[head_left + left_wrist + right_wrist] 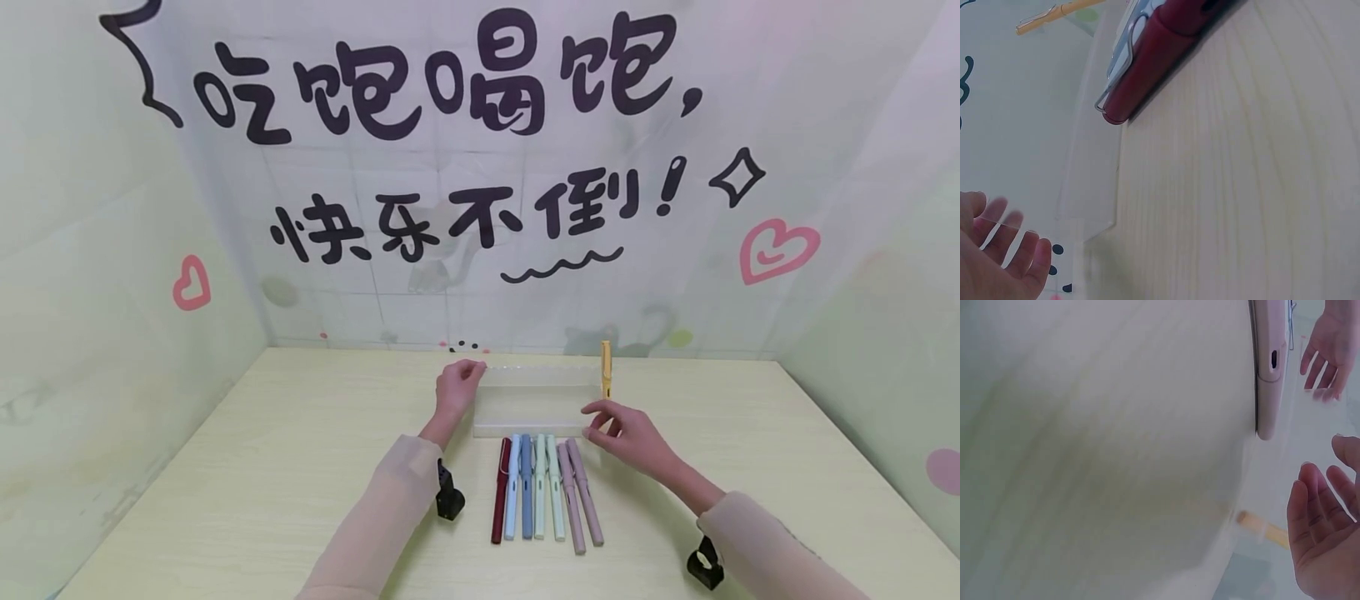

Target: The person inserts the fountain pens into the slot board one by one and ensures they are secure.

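Sitting near the tabletop's (247,500) back edge, roughly mid-width, the clear rack (536,408) has a long side facing the person. Yellow pen (607,367) stands upright at its R end — can't tell if slotted in or just behind. L hand (456,390) pinches the rack's far L corner betw. thumb and fingers, prob. to steady it. R hand (633,435) is by the near R corner, fingers parted and loosely bent, w/ nothing visible in its hold; whether it touches the plastic isn't clear. Seven pens (527,496) lie side by side just in front, ends toward the rack, prob. for easy reach: dark red pen (498,500) leftmost, two mauve pens (585,492) rightmost, slightly askew. Wood shows from the row out to the tabletop's L & R edges — good room sideways; the back edge is tight, w/ printed backdrop (480,308) behind.
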Demonstrator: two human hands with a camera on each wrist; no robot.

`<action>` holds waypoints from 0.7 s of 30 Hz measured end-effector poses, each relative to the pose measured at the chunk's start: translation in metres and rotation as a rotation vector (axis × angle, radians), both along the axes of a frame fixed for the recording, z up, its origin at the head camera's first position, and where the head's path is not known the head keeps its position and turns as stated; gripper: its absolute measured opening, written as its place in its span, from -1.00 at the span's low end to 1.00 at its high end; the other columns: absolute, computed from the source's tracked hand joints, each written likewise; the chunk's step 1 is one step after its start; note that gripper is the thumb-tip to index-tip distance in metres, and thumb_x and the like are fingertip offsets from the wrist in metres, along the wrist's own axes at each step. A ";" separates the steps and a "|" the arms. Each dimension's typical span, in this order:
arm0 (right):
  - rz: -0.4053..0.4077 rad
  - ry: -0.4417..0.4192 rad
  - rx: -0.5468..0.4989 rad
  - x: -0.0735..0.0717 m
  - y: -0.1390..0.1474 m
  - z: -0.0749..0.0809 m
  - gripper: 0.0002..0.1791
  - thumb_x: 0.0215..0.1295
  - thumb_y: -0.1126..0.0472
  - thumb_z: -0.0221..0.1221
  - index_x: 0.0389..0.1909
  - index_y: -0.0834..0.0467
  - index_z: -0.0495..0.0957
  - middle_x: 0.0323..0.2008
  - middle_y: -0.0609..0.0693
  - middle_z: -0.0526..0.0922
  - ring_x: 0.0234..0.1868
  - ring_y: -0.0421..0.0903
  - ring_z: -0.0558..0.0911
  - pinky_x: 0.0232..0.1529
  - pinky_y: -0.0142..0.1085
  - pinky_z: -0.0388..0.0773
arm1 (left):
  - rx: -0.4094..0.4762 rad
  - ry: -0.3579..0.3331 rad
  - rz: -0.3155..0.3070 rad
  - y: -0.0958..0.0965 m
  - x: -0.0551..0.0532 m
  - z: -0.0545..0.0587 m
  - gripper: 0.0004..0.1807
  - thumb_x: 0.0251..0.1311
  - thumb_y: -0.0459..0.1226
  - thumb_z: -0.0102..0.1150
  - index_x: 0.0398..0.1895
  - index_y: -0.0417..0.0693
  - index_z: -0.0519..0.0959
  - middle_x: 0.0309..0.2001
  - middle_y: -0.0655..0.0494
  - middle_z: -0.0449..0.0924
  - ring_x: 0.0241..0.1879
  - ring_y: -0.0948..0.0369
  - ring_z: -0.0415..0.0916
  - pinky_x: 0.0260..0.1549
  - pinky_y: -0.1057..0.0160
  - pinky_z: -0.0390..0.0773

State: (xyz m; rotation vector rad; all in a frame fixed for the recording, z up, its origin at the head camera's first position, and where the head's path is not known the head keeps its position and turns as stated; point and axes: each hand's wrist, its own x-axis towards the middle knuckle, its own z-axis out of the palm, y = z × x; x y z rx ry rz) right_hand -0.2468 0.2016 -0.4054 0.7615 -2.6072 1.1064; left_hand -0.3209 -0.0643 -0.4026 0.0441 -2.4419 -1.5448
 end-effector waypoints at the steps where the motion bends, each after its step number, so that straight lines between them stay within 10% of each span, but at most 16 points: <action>1: 0.012 -0.005 0.004 0.000 -0.001 -0.001 -0.72 0.06 0.30 0.20 -0.17 0.25 0.48 -0.51 -0.13 0.53 -0.63 -0.28 0.43 -0.63 -0.40 0.40 | 0.000 0.000 0.002 0.000 0.000 0.000 -0.73 0.18 -0.18 0.03 -0.26 -0.21 0.58 -0.30 -0.03 0.58 -0.27 0.10 0.48 -0.29 0.20 0.47; 21: 0.097 -0.187 0.112 0.005 -0.013 -0.010 -0.68 0.08 0.23 0.19 -0.13 0.25 0.45 -0.53 -0.09 0.49 -0.64 -0.24 0.40 -0.66 -0.37 0.40 | -0.011 0.016 0.006 0.000 0.001 0.000 -0.73 0.17 -0.18 0.04 -0.28 -0.22 0.58 -0.32 -0.02 0.58 -0.29 0.11 0.49 -0.30 0.19 0.46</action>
